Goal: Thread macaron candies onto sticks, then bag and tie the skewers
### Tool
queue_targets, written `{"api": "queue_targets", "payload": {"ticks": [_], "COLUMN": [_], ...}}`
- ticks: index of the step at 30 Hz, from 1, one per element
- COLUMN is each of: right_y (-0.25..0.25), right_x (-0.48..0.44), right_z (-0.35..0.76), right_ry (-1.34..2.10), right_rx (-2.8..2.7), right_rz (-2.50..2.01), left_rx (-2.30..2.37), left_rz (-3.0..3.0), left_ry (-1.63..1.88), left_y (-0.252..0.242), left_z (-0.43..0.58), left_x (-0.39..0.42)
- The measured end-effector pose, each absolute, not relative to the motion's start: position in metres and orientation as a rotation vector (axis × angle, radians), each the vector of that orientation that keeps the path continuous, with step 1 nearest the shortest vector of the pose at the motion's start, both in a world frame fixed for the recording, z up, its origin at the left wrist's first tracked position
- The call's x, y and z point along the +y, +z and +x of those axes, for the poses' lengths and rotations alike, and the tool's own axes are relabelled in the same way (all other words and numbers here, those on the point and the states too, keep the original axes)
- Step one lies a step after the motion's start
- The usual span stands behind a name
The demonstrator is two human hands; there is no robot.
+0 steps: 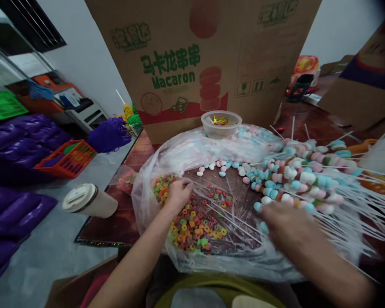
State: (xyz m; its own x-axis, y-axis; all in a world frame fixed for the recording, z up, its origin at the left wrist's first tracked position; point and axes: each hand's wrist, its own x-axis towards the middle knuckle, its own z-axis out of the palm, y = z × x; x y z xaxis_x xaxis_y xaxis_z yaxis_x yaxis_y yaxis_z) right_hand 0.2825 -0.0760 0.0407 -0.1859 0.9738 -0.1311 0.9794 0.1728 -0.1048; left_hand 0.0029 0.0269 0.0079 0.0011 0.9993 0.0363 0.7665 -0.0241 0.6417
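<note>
My left hand (179,193) is over a pile of colourful ring-shaped candies (192,226), its fingers curled together; whatever they hold is too small to make out. Thin white sticks (234,224) lie on the clear plastic sheet to the right of the rings. My right hand (280,220), smeared by motion, is beside a heap of candy skewers (295,179) threaded with pink, white and blue marshmallows and rings; its fingers are not clear. Loose marshmallows (222,168) are scattered at the back of the sheet.
A big cardboard box (179,72) stands behind the sheet, with a clear plastic bowl (221,124) of yellow twist ties in front of it. A white lidded cup (93,201) is tilted in view at the table's left edge. An orange basket (67,158) sits on the floor.
</note>
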Motion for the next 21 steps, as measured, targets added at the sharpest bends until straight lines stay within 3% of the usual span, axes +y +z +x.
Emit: {"api": "queue_targets", "payload": {"ticks": [6, 11, 15, 21], "right_y": [-0.007, 0.008, 0.021, 0.002], "right_x": [-0.068, -0.042, 0.027, 0.071], "right_z": [0.203, 0.224, 0.214, 0.189], "right_ry": [-0.358, -0.556, -0.596, -0.840], "right_rx": [2.305, 2.459, 2.363, 2.229], "right_rz": [1.892, 1.957, 2.327, 2.436], "left_rx": [1.850, 1.735, 1.610, 1.588], "left_rz": [1.974, 2.013, 2.021, 1.825], "left_ry": [0.449, 0.356, 0.431, 0.786], "left_y": [0.001, -0.011, -0.018, -0.018], "left_z": [0.044, 0.046, 0.036, 0.035], "left_x": [0.086, 0.092, 0.079, 0.062]}}
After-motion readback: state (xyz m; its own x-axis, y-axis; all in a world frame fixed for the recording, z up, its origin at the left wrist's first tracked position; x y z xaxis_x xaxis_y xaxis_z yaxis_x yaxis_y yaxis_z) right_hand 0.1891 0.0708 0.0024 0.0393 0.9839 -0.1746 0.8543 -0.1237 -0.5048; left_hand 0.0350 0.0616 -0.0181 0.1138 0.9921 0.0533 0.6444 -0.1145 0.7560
